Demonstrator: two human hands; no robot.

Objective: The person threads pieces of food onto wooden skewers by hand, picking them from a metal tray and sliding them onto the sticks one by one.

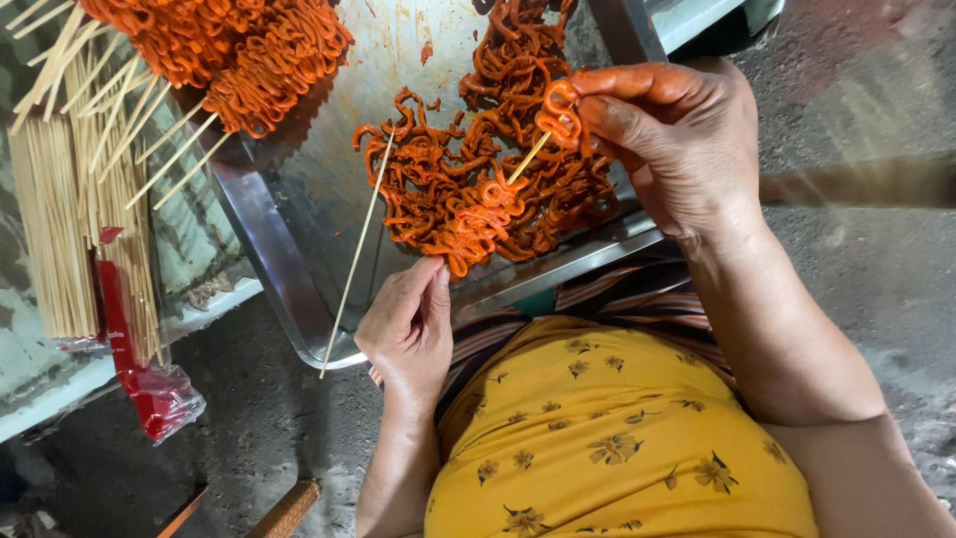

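bundled bamboo sticks (pixel 50 229) lie far left, beside finished skewers (pixel 214 55). a loose stick (pixel 357 254) leans over the steel tray (pixel 274 254). the left hand (pixel 408 329) has its fingers clamped on a loaded skewer (pixel 483 214); the right hand (pixel 677 139) pinches an orange marinated strip (pixel 560 112) onto its tip, above the tray's heap.

Tray (pixel 289 259) brushed metal, dull sheen; skewers (pixel 50 229) pale matt wood; strips (pixel 468 199) glossy, oily.

a clear plastic packet with a red end (pixel 139 374) lies at the left, holding bare bamboo sticks (pixel 50 229).
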